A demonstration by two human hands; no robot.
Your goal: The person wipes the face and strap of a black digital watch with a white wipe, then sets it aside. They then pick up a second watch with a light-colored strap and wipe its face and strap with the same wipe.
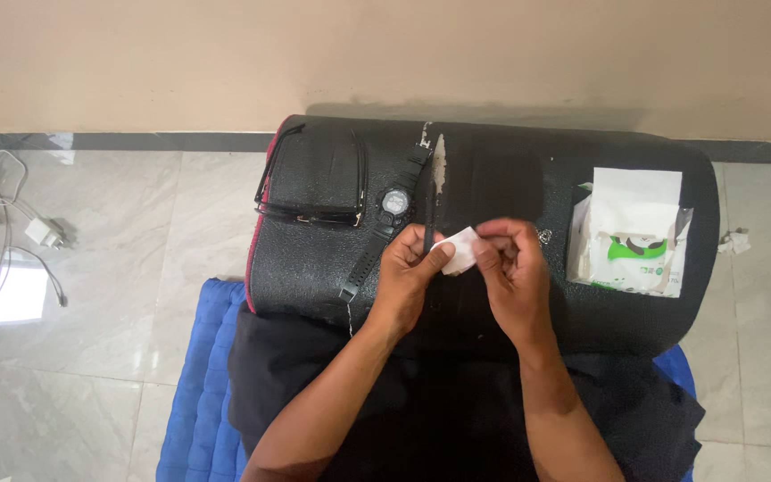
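Observation:
Over a black textured case lying across my lap, my left hand and my right hand meet. Both pinch a small white wipe between their fingertips. A thin dark item runs upright by my left fingers; what it is I cannot tell. A black digital wristwatch lies flat just beyond my left hand. Black-framed glasses rest at the case's far left. A white and green wipe packet sits at the right side of the case.
White chargers and cables lie on the grey tiled floor at the left. A crumpled white scrap lies on the floor at the right. A blue quilted cushion is under me. A beige wall runs behind.

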